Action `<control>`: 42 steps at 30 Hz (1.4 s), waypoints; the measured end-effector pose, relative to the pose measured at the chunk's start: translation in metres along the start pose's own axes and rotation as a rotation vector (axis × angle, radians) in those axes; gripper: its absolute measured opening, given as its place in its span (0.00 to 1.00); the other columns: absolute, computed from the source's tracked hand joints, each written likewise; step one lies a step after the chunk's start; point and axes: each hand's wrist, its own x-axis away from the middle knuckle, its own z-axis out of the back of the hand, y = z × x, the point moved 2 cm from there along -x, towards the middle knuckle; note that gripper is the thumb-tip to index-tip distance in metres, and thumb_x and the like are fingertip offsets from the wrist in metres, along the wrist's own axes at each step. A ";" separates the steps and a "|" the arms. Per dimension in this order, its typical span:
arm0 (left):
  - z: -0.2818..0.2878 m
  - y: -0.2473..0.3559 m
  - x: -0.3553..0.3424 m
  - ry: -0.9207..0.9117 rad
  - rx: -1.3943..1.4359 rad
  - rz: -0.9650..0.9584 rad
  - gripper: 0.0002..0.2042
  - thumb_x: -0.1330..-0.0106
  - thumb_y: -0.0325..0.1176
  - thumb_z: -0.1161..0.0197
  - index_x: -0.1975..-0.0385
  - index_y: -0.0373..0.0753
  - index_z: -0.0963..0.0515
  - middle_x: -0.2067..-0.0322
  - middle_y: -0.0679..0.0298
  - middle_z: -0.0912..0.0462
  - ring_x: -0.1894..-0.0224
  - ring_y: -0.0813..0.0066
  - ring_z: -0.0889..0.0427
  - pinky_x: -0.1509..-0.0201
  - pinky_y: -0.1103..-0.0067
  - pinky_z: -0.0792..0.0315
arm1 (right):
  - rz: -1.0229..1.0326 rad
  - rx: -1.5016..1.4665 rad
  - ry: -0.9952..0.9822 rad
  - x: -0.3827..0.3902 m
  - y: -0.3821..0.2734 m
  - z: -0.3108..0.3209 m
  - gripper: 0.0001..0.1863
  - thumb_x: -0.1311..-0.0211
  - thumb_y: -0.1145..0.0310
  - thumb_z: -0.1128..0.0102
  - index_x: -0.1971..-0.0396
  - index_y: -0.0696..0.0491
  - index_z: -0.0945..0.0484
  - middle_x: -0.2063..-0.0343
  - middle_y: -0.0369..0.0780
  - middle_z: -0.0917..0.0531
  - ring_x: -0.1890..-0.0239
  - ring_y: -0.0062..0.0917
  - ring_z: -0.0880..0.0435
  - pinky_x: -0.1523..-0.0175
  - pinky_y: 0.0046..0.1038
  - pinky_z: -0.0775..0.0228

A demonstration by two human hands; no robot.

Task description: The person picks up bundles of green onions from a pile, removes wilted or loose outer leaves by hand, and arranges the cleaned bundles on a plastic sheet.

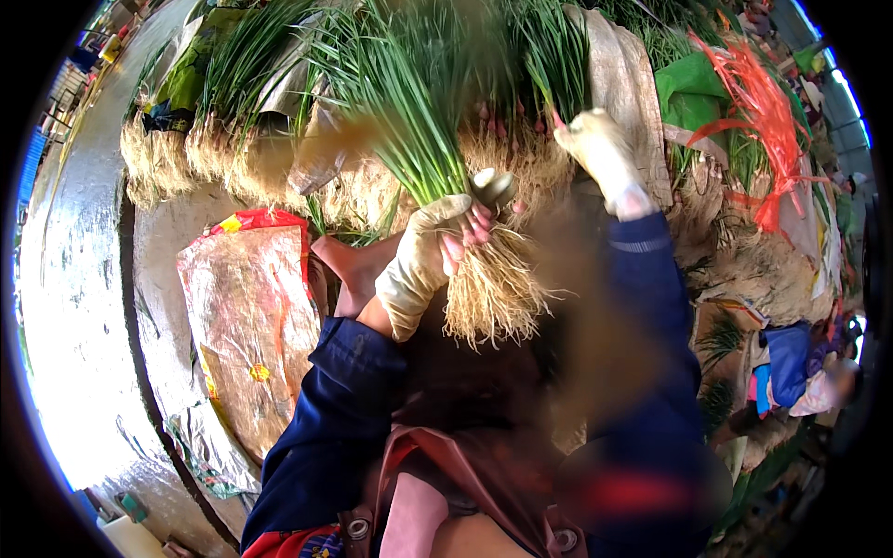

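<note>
My left hand (419, 265), in a cream glove, is closed round a bunch of spring onions (419, 139) in front of my body. The bunch leans up and to the left. Its pink stem bases sit at the glove, and long pale roots (498, 288) hang below. Farther right, my gloved right hand (600, 153) is at the row of spring onions (556, 70). Its fingers are bent together at a stalk with a pink base. A blurred patch hides part of the space below that hand.
More rooty bundles (219, 153) line the far side. A clear-and-red plastic sack (251, 325) lies at left, beside a wet floor (74, 307). Red plastic strips (767, 121) and a green sheet (690, 88) are at right. Another person (791, 367) is at the right edge.
</note>
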 end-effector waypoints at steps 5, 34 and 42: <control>-0.015 -0.009 -0.006 0.115 0.053 0.262 0.23 0.39 0.36 0.43 0.46 0.29 0.33 0.69 0.58 0.24 0.81 0.81 0.30 0.83 0.90 0.36 | 0.266 -0.277 -0.252 0.102 -0.035 -0.011 0.11 0.50 0.58 0.34 0.78 0.51 0.20 0.73 0.35 0.22 0.71 0.21 0.24 0.64 0.25 0.31; -0.029 -0.050 0.000 0.217 0.112 0.014 0.16 0.40 0.26 0.42 0.52 0.31 0.29 0.63 0.58 0.20 0.64 0.73 0.22 0.70 0.87 0.26 | 0.020 -1.157 0.542 0.185 -0.003 -0.036 0.27 0.33 0.50 0.58 0.45 0.55 0.32 0.47 0.44 0.28 0.48 0.27 0.28 0.41 0.30 0.40; -0.132 -0.077 0.030 0.048 0.188 -0.107 0.07 0.41 0.24 0.41 0.63 0.35 0.25 0.71 0.65 0.21 0.70 0.79 0.23 0.66 0.82 0.26 | -0.100 -1.683 0.587 0.229 -0.088 0.002 0.23 0.40 0.61 0.48 0.49 0.58 0.30 0.57 0.38 0.26 0.60 0.21 0.29 0.56 0.23 0.35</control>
